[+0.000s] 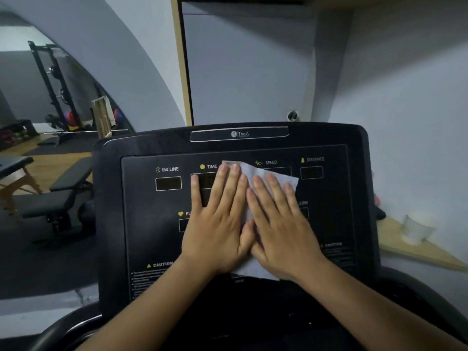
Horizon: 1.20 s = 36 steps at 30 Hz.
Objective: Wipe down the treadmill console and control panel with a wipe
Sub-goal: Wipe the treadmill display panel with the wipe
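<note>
The black treadmill console (152, 224) fills the middle of the head view, with small display windows labelled INCLINE, TIME, SPEED and DISTANCE along its top. A white wipe (255, 171) lies spread flat on the middle of the panel. My left hand (217, 221) presses on the wipe's left part with straight fingers. My right hand (281, 226) presses flat on its right part. The two hands lie side by side and touch at the thumbs. Most of the wipe is hidden under them; its top corners and bottom edge show.
A wooden shelf (415, 252) at the right carries a white cup (415, 229). A black weight bench (60, 193) and a wooden-legged table stand at the left, with a squat rack (53, 82) farther back. A grey wall and a mirror rise behind the console.
</note>
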Each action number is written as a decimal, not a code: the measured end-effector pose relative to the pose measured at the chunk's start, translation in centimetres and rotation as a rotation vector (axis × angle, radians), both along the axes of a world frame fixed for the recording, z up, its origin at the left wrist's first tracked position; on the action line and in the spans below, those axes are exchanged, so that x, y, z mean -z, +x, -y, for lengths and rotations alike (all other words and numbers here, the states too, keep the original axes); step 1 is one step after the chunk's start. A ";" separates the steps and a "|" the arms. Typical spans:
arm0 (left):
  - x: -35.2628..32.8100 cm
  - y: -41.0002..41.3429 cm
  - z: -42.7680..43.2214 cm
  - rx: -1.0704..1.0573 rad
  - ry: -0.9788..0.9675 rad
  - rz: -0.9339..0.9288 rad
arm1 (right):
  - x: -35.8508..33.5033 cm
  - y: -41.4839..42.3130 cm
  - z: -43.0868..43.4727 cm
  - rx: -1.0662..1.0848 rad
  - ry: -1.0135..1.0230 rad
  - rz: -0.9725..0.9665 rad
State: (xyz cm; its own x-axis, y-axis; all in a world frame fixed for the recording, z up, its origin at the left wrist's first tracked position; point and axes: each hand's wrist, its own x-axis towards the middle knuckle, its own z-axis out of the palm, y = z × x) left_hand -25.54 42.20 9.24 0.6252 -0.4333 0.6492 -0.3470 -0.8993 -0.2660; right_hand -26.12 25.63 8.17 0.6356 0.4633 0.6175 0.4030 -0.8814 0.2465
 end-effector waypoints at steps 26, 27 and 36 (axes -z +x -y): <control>-9.8 6.2 10.2 -0.004 0.053 -0.043 | -7.8 5.6 9.0 0.280 0.149 0.010; -10.2 6.4 10.6 -0.016 0.047 -0.051 | -8.3 5.8 9.2 0.290 0.167 0.011; -0.9 1.1 10.1 0.165 0.101 -0.054 | 1.7 -1.3 8.5 0.303 0.201 -0.068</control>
State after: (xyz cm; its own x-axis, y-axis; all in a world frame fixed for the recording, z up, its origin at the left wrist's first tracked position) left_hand -24.48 32.14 10.17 0.5733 -0.5937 0.5646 -0.5037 -0.7989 -0.3287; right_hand -27.40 17.17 6.45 0.7679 0.1213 0.6289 0.1253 -0.9914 0.0382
